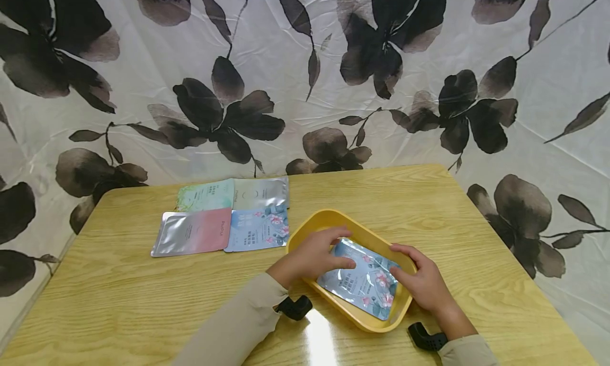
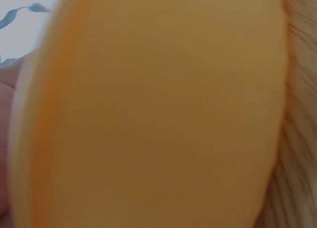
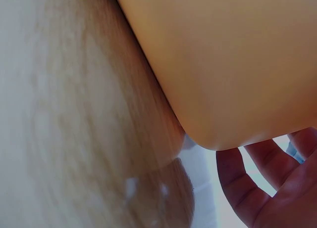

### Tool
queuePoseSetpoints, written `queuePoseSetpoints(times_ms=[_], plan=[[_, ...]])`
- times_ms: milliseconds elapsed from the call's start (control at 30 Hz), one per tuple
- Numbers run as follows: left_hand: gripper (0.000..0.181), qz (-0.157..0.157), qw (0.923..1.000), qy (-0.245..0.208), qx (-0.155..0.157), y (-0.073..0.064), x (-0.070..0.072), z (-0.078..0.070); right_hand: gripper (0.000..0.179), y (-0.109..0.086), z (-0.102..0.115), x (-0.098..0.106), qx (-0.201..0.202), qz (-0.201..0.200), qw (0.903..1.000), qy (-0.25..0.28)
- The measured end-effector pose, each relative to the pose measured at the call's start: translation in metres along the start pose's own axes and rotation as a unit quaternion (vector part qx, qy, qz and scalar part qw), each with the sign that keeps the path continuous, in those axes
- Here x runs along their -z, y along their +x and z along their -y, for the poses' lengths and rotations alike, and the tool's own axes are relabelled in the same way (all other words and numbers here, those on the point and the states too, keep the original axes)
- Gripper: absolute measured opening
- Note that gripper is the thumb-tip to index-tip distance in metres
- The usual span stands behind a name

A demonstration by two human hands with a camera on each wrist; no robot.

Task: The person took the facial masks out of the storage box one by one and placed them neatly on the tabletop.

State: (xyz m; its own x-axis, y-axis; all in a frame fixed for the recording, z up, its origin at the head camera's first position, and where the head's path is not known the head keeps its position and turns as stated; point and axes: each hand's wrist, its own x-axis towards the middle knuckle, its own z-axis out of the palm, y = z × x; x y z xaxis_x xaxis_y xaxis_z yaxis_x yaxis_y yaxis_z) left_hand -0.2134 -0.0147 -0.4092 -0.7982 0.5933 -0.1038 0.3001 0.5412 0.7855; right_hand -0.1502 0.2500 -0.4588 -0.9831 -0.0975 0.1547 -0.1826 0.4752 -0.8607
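Note:
A yellow tray (image 1: 376, 323) sits on the table, and a blue floral sachet (image 1: 362, 281) lies in it, its lower right end towards the near side. My left hand (image 1: 316, 252) reaches over the tray's left rim, thumb and fingers apart above the sachet's upper left part. At the right rim is my right hand (image 1: 424, 281), fingers over the rim and thumb close to the sachet's right edge; whether it touches cannot be told. Tray wall (image 2: 163, 109) fills most of the left wrist view. In the right wrist view, the right hand's fingers (image 3: 233, 176) pass behind the tray edge.
On the table's left half lie several flat sachets side by side: green (image 1: 207, 196), silver-cream (image 1: 262, 192), pink-silver (image 1: 195, 232) and blue floral (image 1: 257, 228). The wooden table (image 1: 119, 302) meets a white floral cloth (image 1: 305, 106) behind it. Both wrists wear black devices (image 1: 295, 308).

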Motion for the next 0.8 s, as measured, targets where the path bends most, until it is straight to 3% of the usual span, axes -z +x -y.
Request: queuePoseSetpoints(times_ms=[167,467,667,800], plan=[[0.07,0.018,0.9983,0.045,0.033,0.0039,-0.0035,0.0004,0.04,-0.0004,0.0002,0.0,-0.002,-0.001,1.0,0.002],[0.067,0.01,0.9973,0.04,0.06,0.004,-0.005,0.0036,0.039,-0.0005,-0.0008,-0.0008,0.008,-0.006,0.9999,-0.003],[0.065,0.009,0.9974,0.034,0.062,0.0039,-0.0045,0.0024,0.04,0.0002,0.0,-0.0002,0.004,-0.003,1.0,-0.001],[0.06,0.005,0.9985,0.029,0.045,0.0037,-0.0035,0.0024,0.04,-0.0001,-0.0003,-0.0001,0.005,-0.006,1.0,0.001]])
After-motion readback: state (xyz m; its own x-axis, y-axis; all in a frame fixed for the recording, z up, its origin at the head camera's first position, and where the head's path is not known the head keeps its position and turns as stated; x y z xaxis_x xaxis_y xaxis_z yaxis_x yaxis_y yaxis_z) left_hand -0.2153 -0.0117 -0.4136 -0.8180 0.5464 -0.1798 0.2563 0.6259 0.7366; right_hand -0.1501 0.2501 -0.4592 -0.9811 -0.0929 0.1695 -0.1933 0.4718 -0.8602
